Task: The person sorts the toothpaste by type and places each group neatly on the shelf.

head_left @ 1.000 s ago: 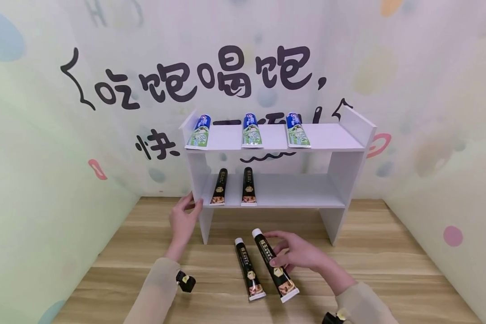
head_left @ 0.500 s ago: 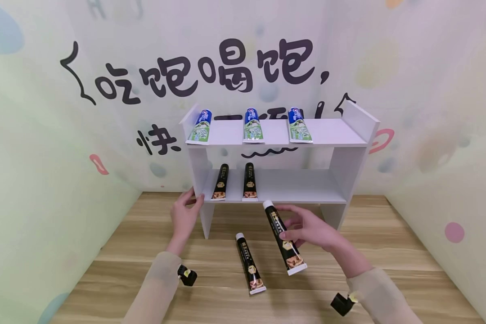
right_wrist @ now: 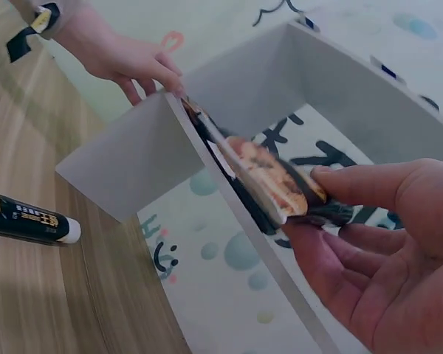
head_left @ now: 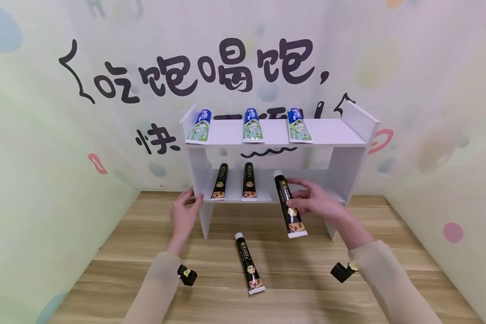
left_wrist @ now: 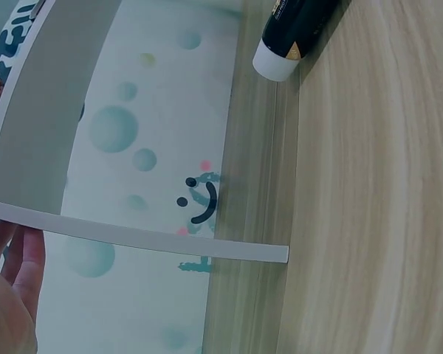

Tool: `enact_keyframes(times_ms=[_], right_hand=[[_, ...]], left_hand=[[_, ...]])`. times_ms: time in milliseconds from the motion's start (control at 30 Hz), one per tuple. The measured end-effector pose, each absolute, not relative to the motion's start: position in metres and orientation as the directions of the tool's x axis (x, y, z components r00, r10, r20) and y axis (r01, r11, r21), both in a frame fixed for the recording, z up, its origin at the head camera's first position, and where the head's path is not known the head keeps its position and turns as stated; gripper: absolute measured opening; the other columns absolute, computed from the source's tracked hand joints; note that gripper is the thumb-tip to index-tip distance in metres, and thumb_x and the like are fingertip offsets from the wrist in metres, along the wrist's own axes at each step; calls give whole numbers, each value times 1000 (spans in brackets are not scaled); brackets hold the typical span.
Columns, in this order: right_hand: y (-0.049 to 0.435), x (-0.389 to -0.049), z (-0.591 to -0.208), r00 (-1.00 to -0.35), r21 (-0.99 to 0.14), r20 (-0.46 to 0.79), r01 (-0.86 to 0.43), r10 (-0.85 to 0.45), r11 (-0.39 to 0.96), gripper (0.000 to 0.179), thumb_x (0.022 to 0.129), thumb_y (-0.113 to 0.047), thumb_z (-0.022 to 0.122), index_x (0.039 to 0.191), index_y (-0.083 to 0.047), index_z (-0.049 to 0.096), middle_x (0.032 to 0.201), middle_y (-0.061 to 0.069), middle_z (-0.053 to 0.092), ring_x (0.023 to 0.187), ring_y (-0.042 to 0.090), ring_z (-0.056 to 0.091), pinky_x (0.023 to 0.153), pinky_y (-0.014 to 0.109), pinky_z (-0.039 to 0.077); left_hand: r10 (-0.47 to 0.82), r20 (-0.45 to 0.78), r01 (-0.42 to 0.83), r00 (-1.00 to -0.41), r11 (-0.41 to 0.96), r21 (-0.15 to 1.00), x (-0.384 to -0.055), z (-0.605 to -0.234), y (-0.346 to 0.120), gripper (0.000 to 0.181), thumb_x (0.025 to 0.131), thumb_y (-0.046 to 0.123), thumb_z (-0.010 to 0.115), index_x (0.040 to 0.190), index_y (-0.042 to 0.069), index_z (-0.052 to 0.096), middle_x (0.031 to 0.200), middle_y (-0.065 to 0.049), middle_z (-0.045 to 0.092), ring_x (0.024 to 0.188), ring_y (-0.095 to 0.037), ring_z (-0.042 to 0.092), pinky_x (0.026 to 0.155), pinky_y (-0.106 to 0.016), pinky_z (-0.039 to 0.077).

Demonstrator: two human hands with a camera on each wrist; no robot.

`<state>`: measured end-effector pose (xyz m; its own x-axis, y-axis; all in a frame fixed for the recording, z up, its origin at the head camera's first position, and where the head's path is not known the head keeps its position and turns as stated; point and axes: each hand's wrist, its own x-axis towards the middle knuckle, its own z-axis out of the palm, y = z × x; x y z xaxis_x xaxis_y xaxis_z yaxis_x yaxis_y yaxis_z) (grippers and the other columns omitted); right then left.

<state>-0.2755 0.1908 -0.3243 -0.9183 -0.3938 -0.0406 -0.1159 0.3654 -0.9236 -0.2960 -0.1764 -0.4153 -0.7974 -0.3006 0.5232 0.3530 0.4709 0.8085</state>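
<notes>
My right hand (head_left: pixel 317 202) pinches a black toothpaste tube (head_left: pixel 288 204) with a white cap, thumb on its near face and fingers around the far side. The tube tilts, cap end up, in front of the lower level of the small white shelf (head_left: pixel 299 189). In the right wrist view the tube's printed flat end (right_wrist: pixel 269 181) points toward the shelf edge. My left hand (head_left: pixel 184 216) holds the shelf's left side panel, its thumb at the front edge. Two more black tubes lie on the lower level, a left one (head_left: pixel 220 182) and a middle one (head_left: pixel 249 182).
Another black toothpaste tube (head_left: pixel 249 263) lies on the wooden table (head_left: pixel 146 234) before the shelf. On the top level rest three blue-and-green tubes, at left (head_left: pixel 200 127), middle (head_left: pixel 253 126) and right (head_left: pixel 299 126). Patterned walls (head_left: pixel 449 135) stand behind and on both sides.
My right hand has carried the black toothpaste tube up from near the table to the lower shelf level, slightly rightward. My left hand keeps its place on the side panel.
</notes>
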Motion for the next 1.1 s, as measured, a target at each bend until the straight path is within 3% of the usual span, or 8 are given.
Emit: enact_keyframes(times_ms=[267,600,933,1100], right_hand=[[189,-300,-318,-953,-937,-28,-80,-302,340,76,93,-19,68,156,-17,26,132,25,57,74,9,61,75,25,57],[183,-321,-319,-977,-941,-15,-58,-212,334,73,93,-19,67,155,-18,28,136,25,56,92,14,65,77,25,58],[180,-338,-327,-986,-951,21,-70,-163,301,73,93,-14,66,155,-14,27,133,29,56,82,10,66,72,24,60],[179,-342,-332,-986,-950,44,-91,-161,298,76,93,-12,67,156,-17,25,132,30,57,80,10,67,72,26,60]], left_hand=[[-302,509,338,-806,471,815,-295,-417,-179,38,90,20,72,127,9,67,113,-16,73,91,-34,73,61,-7,49],[-299,529,354,-794,481,802,-296,-414,-178,36,90,20,72,125,9,68,112,-15,74,90,-34,73,62,-5,48],[-310,501,320,-808,483,815,-296,-413,-179,39,90,21,72,127,10,67,117,-15,72,93,-33,73,67,-18,58],[-313,492,314,-813,476,822,-295,-414,-179,40,90,22,72,127,10,66,116,-15,72,93,-33,73,66,-16,57]])
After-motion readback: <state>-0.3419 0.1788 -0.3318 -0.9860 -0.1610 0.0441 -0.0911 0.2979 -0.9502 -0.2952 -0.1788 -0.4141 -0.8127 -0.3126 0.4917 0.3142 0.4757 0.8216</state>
